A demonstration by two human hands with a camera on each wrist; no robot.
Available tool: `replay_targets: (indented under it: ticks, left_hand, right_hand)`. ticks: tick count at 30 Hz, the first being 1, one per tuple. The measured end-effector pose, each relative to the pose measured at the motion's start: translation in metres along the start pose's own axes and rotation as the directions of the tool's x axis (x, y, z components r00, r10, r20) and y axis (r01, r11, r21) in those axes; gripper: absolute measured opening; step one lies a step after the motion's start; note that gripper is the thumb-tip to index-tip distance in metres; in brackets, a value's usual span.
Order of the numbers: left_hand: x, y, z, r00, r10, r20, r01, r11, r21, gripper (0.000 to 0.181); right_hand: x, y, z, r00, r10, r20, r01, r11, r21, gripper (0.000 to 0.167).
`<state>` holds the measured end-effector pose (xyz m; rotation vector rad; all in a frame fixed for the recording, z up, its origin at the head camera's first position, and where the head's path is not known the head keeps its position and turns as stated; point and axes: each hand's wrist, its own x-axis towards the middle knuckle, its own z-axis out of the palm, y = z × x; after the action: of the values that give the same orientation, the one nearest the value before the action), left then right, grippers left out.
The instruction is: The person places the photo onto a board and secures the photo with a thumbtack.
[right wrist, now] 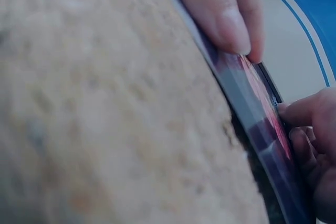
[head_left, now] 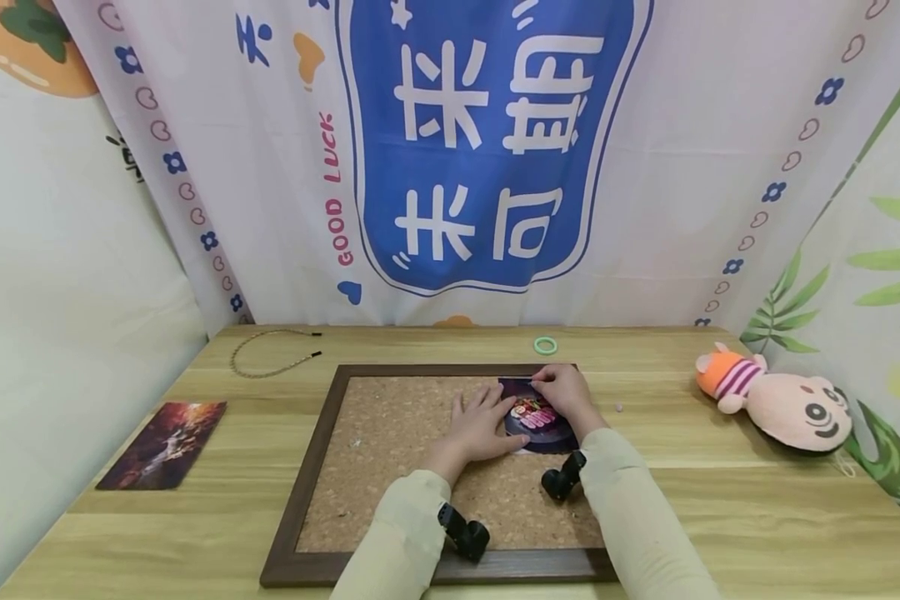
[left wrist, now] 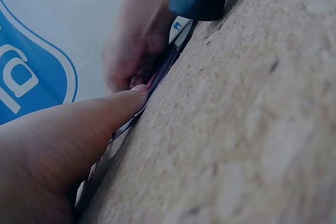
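A dark photo card (head_left: 543, 425) with a bright pink and red middle lies on the upper right of the framed corkboard (head_left: 397, 467). My left hand (head_left: 480, 429) rests on the board with fingers spread, its fingertips and thumb pressing the card's left part. At the card's top edge, my right hand (head_left: 566, 396) pinches a small pin between thumb and finger; the fingers mostly hide it. The right wrist view shows the right fingertips (right wrist: 291, 109) at the card's edge. There, the card (right wrist: 252, 103) lies close against the cork, with a dark gap below it.
Another photo card (head_left: 162, 446) lies left of the board. Behind the board are a braided cord (head_left: 258, 372) and a green ring (head_left: 545, 345). A small pinkish piece (head_left: 618, 407) lies right of the frame, and a plush toy (head_left: 776, 396) lies farther right.
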<state>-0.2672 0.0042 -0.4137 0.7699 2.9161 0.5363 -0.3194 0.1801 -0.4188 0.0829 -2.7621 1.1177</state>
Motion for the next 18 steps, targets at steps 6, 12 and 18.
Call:
replay_targets:
  ticks: [6,12,18]
  left_hand:
    - [-0.0021,0.0,0.0029,1.0,0.005,0.001,-0.005,1.0,-0.001,0.068]
    - [-0.0008,0.0,0.0022,1.0,0.005,-0.015,-0.005,1.0,0.003,0.067]
    - [0.0,-0.0008,0.0012,1.0,0.005,-0.015,-0.005,1.0,0.006,0.067]
  right_hand:
    - [-0.0048,0.0036,0.0024,1.0,-0.018,-0.008,0.018,1.0,-0.007,0.013]
    - [-0.0058,0.0026,0.0023,0.997,-0.04,-0.069,0.042,0.999,0.028,0.015]
    - [-0.0035,0.0031,0.0035,0.996,-0.045,-0.077,0.044,0.999,-0.018,0.008]
